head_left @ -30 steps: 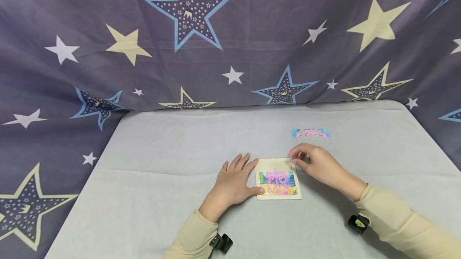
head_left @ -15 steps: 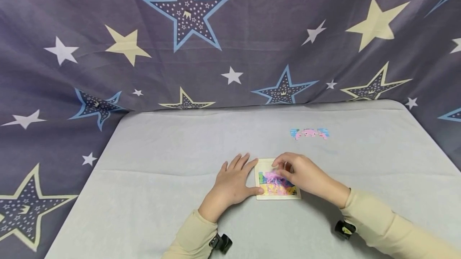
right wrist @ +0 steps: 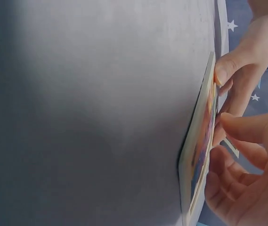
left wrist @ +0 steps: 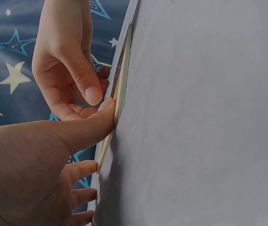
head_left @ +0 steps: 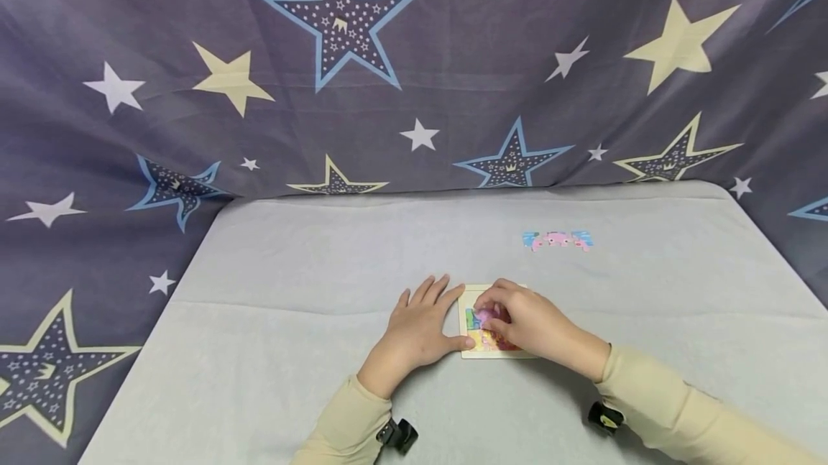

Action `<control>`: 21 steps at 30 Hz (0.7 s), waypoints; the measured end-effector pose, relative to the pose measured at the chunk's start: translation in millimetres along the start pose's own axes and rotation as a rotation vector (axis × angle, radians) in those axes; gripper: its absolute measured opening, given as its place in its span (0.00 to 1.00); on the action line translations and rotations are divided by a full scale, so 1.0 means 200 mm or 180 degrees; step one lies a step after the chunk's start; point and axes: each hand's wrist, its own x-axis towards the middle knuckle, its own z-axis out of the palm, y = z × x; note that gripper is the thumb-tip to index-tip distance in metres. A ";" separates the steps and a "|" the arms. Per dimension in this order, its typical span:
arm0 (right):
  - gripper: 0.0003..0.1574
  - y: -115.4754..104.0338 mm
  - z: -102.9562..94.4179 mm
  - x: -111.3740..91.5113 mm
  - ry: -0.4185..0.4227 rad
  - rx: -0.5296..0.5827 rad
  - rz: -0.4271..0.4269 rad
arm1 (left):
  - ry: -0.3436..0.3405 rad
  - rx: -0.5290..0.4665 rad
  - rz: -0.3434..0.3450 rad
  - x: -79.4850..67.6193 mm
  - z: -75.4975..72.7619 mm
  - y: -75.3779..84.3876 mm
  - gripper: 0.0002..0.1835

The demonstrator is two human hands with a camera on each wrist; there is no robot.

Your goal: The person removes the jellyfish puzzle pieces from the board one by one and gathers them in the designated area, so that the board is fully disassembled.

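A small square jigsaw puzzle in a cream tray [head_left: 494, 355] lies on the cloth, with pink, blue, green and yellow pieces [head_left: 474, 339] in its lower part. My left hand [head_left: 417, 328] is spread at the tray's left side, its thumb on the lower left border and a fingertip at the upper left corner. Over the puzzle, my right hand [head_left: 537, 318] has bent fingers and touches the pieces, hiding much of the picture. In the right wrist view its thumb [right wrist: 247, 127] and fingers stand apart at the puzzle's surface; no piece is plainly visible held between them.
Three loose puzzle pieces [head_left: 558, 238], pink and blue, lie in a row beyond the tray to the right. A light grey cloth [head_left: 291, 256] covers the table. Behind it hangs a dark curtain [head_left: 440, 55] with stars.
My right hand has moved left from the tray's upper right corner, down onto the puzzle pieces. My left hand, the tray and the loose pieces stay in place.
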 end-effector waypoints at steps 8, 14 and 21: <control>0.13 -0.02 0.02 0.02 -0.0095 -0.0118 0.0156 | -0.0014 0.0030 -0.0008 0.00 -0.01 0.00 0.47; 0.19 -0.02 0.01 0.03 -0.0245 -0.0142 0.0163 | -0.0006 0.0017 0.0001 0.01 -0.01 0.00 0.46; 0.22 -0.02 0.02 0.03 -0.0362 0.0232 0.0292 | -0.0005 0.0017 -0.0020 -0.01 0.00 0.00 0.46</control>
